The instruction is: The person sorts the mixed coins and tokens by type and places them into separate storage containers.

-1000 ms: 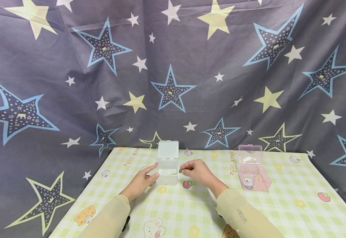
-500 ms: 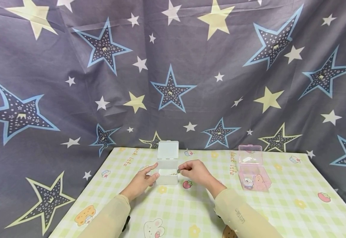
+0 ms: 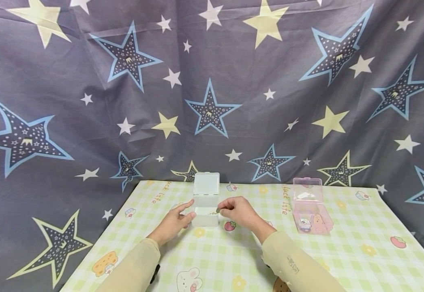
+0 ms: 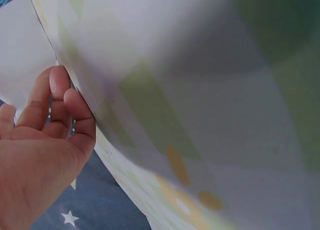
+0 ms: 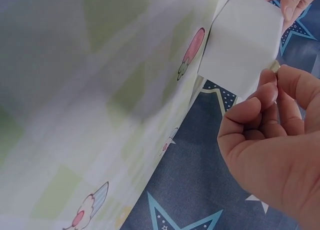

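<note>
The white box point(image 3: 205, 216), lid raised, is sitting mid-table on the checked cloth point(image 3: 234, 259) as I am steadying its left wall with my left hand point(image 3: 175, 221), fingers straight. My right hand point(image 3: 239, 211) is pinching a small piece point(image 3: 217, 210) at the box's right rim.

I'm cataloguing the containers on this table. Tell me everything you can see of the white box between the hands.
The white box is small, square and of translucent, frosted-looking plastic. Its hinged lid stands open and upright at the back. It sits on the checked tablecloth near the far edge. The left hand touches its left side; the right hand pinches a small item at its right rim. Its contents are unclear.
</note>
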The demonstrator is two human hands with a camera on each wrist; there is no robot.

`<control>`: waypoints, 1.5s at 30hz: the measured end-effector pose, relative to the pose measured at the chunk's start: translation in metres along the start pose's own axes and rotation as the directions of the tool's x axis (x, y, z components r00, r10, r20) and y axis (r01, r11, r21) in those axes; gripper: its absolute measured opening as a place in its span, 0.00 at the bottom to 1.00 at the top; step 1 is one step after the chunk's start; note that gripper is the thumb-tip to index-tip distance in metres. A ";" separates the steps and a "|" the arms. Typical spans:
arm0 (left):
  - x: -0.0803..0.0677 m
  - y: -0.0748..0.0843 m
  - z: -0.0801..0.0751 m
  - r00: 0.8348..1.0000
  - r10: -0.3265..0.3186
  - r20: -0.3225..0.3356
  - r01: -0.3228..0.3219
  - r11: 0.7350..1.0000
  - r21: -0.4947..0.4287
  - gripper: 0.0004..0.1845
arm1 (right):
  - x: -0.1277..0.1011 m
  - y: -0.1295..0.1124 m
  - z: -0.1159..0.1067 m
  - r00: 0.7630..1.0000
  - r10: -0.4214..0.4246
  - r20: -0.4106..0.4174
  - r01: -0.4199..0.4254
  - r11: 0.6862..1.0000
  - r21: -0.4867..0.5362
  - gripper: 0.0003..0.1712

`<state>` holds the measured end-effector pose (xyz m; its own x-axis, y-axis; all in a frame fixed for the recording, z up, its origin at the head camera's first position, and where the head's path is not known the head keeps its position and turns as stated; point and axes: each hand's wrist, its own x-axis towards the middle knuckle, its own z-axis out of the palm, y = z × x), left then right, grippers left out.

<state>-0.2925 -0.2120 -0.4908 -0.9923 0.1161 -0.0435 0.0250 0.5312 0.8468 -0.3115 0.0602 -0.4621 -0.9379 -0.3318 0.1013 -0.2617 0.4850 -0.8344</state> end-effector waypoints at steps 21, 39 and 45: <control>0.000 -0.001 -0.001 1.000 0.006 0.003 -0.006 1.000 -0.003 0.31 | -0.002 -0.002 0.000 1.000 0.018 0.024 -0.019 0.999 0.046 0.09; 0.005 0.003 0.003 0.999 0.004 0.035 -0.004 1.000 0.000 0.31 | -0.031 0.014 -0.031 0.998 -0.046 -0.031 0.041 0.989 -0.140 0.10; 0.003 -0.001 -0.001 0.998 0.022 0.053 -0.023 1.000 0.014 0.32 | -0.063 0.026 -0.071 0.994 -0.103 -0.018 0.095 0.963 -0.252 0.12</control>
<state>-0.2961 -0.2131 -0.4906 -0.9837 0.1719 -0.0526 0.0494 0.5402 0.8401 -0.2756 0.1513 -0.4517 -0.9098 -0.3655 0.1966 -0.3989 0.6393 -0.6574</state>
